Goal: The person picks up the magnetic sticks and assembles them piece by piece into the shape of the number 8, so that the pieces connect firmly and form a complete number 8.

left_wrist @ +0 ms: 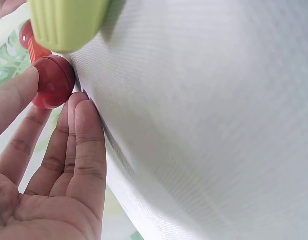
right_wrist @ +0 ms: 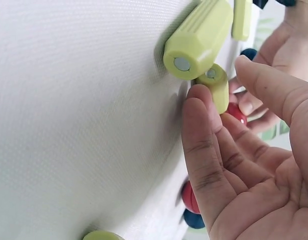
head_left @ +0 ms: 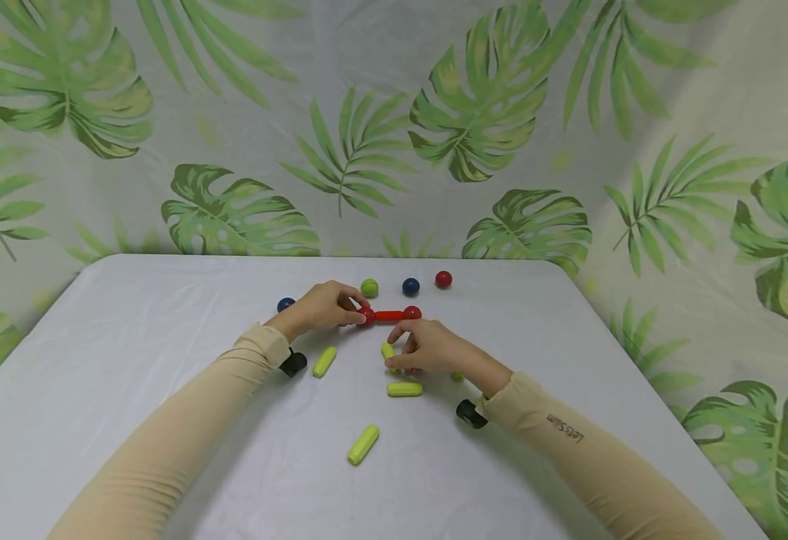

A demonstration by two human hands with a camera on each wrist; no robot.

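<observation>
In the head view my left hand (head_left: 329,306) pinches a glossy red ball (left_wrist: 55,82) between thumb and finger; its other fingers reach down beside the tabletop. That ball sits at the left end of a red rod (head_left: 389,316), with another red ball (head_left: 412,313) at the right end. My right hand (head_left: 428,346) hovers with bent, spread fingers over a yellow-green rod (head_left: 389,354). In the right wrist view, its fingertips overlap this rod's near end, which carries a silvery disc, and the thumb stands apart.
Behind the hands sit a green ball (head_left: 369,287), a blue ball (head_left: 410,286) and a red ball (head_left: 443,279). Another blue ball (head_left: 287,304) is partly hidden by the left wrist. Yellow-green rods (head_left: 324,361) (head_left: 404,389) (head_left: 363,445) lie nearer on the white-covered table (head_left: 266,472).
</observation>
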